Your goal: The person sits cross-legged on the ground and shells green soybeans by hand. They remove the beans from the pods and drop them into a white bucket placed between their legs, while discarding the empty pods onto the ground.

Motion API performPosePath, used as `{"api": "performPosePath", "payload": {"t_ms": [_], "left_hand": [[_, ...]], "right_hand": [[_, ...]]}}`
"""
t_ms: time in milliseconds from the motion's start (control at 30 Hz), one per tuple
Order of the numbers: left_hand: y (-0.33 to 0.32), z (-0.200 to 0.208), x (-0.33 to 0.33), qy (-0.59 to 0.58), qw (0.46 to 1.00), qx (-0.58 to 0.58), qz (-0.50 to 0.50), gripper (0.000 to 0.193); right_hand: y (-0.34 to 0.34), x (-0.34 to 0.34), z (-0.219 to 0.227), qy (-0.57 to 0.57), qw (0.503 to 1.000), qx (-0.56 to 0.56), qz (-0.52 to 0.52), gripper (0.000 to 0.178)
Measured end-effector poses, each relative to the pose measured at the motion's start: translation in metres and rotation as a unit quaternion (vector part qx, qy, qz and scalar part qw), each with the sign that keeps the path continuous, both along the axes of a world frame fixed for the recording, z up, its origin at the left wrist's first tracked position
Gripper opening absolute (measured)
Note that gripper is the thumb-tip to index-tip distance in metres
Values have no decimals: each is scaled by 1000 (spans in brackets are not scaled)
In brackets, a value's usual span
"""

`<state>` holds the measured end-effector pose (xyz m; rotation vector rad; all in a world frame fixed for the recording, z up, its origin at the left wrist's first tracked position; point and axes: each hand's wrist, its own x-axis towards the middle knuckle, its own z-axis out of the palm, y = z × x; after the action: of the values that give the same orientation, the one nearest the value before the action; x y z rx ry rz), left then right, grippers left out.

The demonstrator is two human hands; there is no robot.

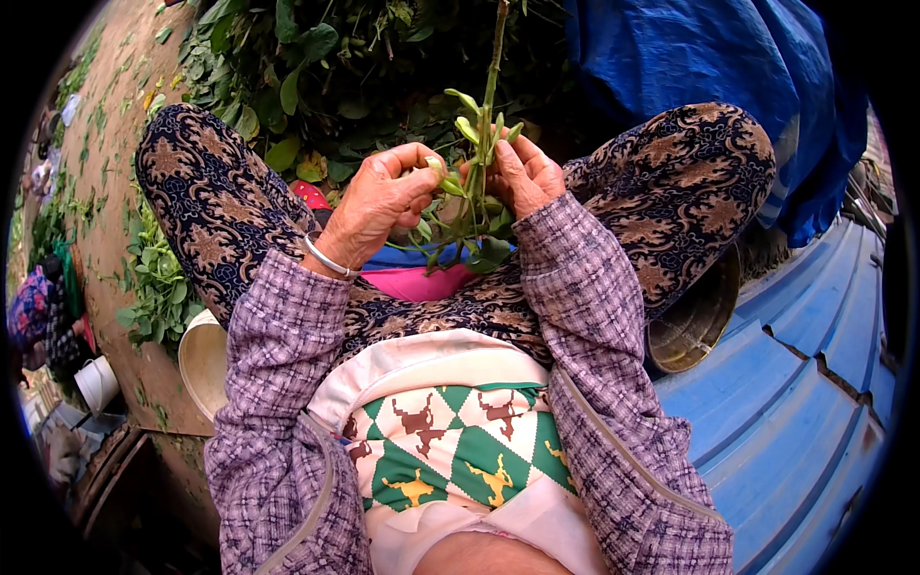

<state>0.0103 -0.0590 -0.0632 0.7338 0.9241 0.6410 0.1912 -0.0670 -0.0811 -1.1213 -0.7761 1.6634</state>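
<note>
Left hand: the thumb and fingertips of the left hand [383,196] are pinched together on a pale green, plump pod [437,166] at the stalk's left side.
Right hand: the fingers of the right hand [525,174] are closed on the slender green plant stalk [491,86].
Stalk: held above the lap, between the hands; its long axis runs nearly upright in view, leaning slightly right at the top, bare end pointing away from the body, leafy end toward it.
Wrist: a silver metal bangle [328,257] circles the left one.
Lap: bright pink material [422,284] lies under the leaves (partly hidden, so its shape is unclear).
Knees: dark trousers with tan swirls [685,182], spread apart.
Beyond: a heap of green leafy plants [278,77]; right of it, a crumpled blue tarpaulin [700,77].
</note>
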Motion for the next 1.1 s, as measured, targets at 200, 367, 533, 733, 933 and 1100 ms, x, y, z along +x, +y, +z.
{"api": "performPosePath", "payload": {"t_ms": [200, 367, 533, 733, 933, 1100], "left_hand": [[2, -4, -2, 3, 998, 18, -60, 9], [3, -3, -5, -96, 993, 9, -68, 13], [1, 7, -1, -85, 993, 54, -65, 13], [0, 9, 2, -40, 994, 84, -60, 13], [-4, 12, 10, -39, 996, 84, -13, 24], [-3, 1, 10, -120, 990, 72, 3, 26]], "right_hand": [[4, -2, -4, 14, 999, -34, -29, 30], [5, 3, -4, 21, 995, -73, -60, 30], [4, 3, 1, 20, 996, -79, -43, 40], [0, 7, 1, -2, 997, -78, -16, 37], [-1, 15, -10, 28, 998, -47, 10, 39], [0, 19, -13, 46, 998, -27, 31, 39]]}}
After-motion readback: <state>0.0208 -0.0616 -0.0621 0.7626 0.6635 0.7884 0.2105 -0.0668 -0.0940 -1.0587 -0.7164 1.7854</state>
